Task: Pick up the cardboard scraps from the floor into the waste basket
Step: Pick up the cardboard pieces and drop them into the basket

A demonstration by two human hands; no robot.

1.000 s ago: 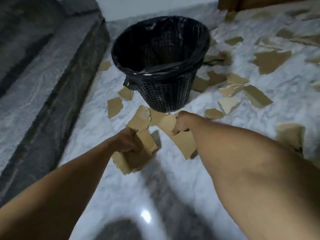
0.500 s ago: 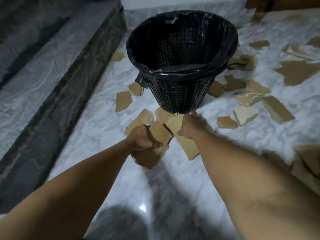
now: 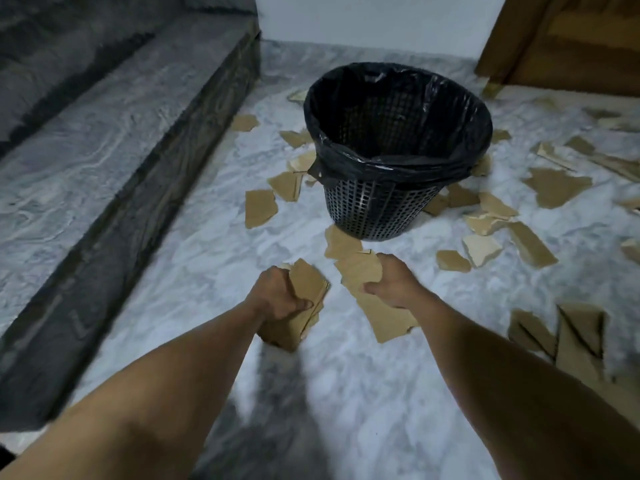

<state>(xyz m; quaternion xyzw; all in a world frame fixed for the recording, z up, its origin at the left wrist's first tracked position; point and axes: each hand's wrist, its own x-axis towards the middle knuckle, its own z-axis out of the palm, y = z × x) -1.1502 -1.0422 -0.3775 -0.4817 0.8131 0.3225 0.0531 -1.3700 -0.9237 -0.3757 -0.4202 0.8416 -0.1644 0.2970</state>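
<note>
Now we grip scraps in both hands, left and right, held near the basket so we can drop them in.

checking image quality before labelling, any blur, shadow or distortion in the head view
Head view: wide-angle bend shows in the dark step at left; motion blur softens the scraps at the right edge; a soft shadow falls on the marble floor between the forearms; the waste basket and both hands stay fairly sharp.
</note>
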